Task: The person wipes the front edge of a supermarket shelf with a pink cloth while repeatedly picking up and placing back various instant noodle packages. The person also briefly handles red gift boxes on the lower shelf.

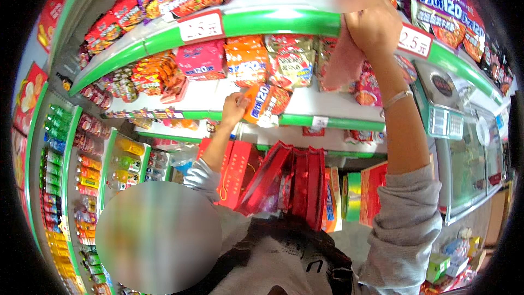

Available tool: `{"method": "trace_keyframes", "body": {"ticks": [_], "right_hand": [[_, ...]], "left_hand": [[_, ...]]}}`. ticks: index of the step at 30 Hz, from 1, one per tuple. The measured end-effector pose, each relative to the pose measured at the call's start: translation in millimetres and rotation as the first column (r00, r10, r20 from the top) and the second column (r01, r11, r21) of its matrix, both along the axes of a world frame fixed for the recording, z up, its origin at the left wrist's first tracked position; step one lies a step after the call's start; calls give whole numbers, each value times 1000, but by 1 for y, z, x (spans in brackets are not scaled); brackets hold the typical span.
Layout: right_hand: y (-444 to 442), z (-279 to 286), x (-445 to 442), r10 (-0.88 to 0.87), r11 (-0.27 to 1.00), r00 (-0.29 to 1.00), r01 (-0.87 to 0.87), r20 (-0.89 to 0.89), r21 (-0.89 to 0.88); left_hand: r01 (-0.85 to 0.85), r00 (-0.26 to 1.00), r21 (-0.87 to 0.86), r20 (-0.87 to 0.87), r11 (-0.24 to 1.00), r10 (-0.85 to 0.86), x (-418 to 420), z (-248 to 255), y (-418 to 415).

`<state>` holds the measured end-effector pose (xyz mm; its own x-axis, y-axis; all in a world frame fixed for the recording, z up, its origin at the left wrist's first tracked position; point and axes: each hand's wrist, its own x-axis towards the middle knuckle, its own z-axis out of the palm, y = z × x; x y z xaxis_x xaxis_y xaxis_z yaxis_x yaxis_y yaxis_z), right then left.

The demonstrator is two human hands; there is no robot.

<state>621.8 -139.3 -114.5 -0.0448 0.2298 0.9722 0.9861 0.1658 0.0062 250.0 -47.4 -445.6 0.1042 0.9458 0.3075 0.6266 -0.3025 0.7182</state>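
Observation:
My left hand (234,110) grips the left edge of an orange instant-noodle packet (264,104), which overlaps the front of the lower white shelf (204,100). Higher up, my right hand (374,32) is closed around a pink cloth (346,57) at the green front edge (282,23) of the upper shelf. The cloth hangs down over packets on the shelf below. A blurred patch hides what lies just above my right hand. Behind the held packet stand an orange packet (247,60), a beige packet (290,63) and a pink packet (201,61).
Red gift bags (305,180) stand on the floor below the shelves. At the right are a teal weighing scale (442,102) and a glass-topped chest freezer (470,164). Bottled drinks (88,172) fill shelves at the left. Another blurred patch covers the lower left.

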Motion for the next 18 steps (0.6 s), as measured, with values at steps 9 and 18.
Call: {"method": "trace_keyframes", "body": {"ticks": [9,18], "right_hand": [[-12,3,9,-62,998,998,62,6,32],[-14,3,9,-67,997,998,66,17,28]], "left_hand": [[-63,993,932,22,358,118,55,293,-76],[-276,906,597,-100,753,411,75,388,14]]}}
